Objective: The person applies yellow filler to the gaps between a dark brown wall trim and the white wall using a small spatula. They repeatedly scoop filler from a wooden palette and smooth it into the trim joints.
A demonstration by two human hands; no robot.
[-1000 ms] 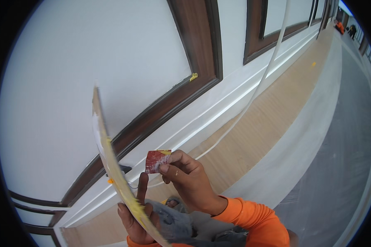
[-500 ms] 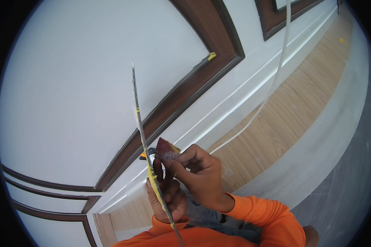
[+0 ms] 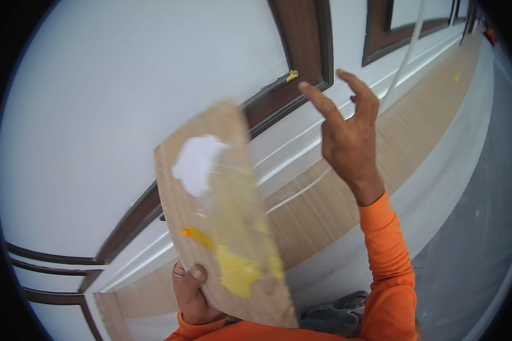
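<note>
Right grip (image 3: 351,142) has risen, spread apart, while left grip (image 3: 192,292) clamps the smeared board (image 3: 230,125).

The tan, faintly grained wooden board (image 3: 213,121) bears white paste (image 3: 196,165) toward its far end, an orange-yellow streak (image 3: 200,237) at left and pale yellow paste (image 3: 236,274) nearer. The near sleeves (image 3: 389,264) are plain orange; the wall (image 3: 125,113) is white, its moulding (image 3: 302,40) dark brown with blackish edges and a yellow dab (image 3: 292,75). At right, light tan, wood-grained flooring (image 3: 407,128) borders grey floor (image 3: 466,250)
</note>
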